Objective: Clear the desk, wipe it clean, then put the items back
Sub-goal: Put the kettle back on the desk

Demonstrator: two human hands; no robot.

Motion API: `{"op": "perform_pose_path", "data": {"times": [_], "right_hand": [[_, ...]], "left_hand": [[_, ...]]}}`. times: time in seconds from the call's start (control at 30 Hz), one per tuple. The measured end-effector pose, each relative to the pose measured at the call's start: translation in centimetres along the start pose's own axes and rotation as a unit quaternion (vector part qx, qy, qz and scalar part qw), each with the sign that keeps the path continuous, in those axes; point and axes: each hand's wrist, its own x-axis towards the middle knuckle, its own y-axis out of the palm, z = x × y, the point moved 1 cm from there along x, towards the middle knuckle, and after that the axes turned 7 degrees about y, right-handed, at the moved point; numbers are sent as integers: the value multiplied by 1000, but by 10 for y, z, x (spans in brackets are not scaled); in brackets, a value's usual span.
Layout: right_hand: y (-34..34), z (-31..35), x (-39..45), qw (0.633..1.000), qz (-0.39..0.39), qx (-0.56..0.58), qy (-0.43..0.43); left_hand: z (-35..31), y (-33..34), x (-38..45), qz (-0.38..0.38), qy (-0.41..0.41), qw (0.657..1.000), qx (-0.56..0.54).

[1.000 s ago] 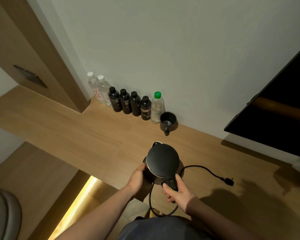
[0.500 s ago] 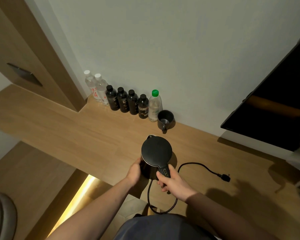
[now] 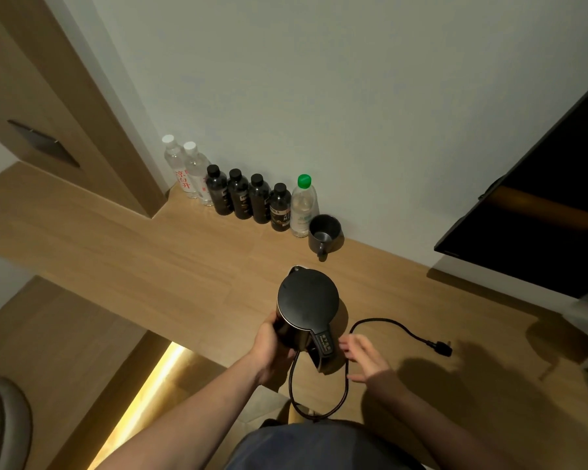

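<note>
Bare wood desk [image 3: 123, 252] spreads wide beside the round black plastic kettle [image 3: 307, 301], which sits near its front edge. Left hand [image 3: 273, 347] holds the kettle's side; right hand [image 3: 365, 359] hovers just beside its handle, fingers spread.

Around my desk, off the job

At my two o'clock a dark wall-mounted screen [image 3: 537, 212]; at ten, a wooden panel [image 3: 48, 106] bearing a grey plate [image 3: 43, 144]; at seven, a grey seat [image 3: 0, 422].
</note>
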Motion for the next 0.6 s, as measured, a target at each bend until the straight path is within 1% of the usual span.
{"op": "perform_pose_path", "data": {"times": [0.07, 0.1, 0.13, 0.23, 0.27, 0.3, 0.4, 0.47, 0.53, 0.6], "right_hand": [[-13, -26, 5, 995, -39, -92, 30], [-17, -39, 6, 991, -43, -123, 39], [-18, -49, 6, 988, -33, -138, 58], [-10, -71, 9, 975, 38, -190, 109], [-7, -74, 10, 975, 49, -179, 126], [-5, -76, 13, 978, 49, -141, 144], [-1, -78, 21, 981, 24, 11, 194], [-4, -74, 22, 969, -1, 116, 218], [-14, -71, 25, 958, -23, 174, 225], [-27, -70, 29, 954, -42, 189, 227]], "left_hand": [[-7, 10, 1, -4, 1, 1000, 5], [-11, 17, 3, -8, 6, 1000, 22], [-15, 24, 6, -12, 13, 999, 42], [-24, 45, 13, -14, 18, 995, 96], [-25, 52, 15, -12, 13, 995, 102], [-27, 59, 19, -16, 9, 994, 105], [-28, 75, 24, -19, 8, 995, 99], [-29, 86, 28, -23, 0, 995, 94], [-28, 99, 34, -25, -12, 995, 97], [-27, 113, 42, -23, -18, 995, 91]]}}
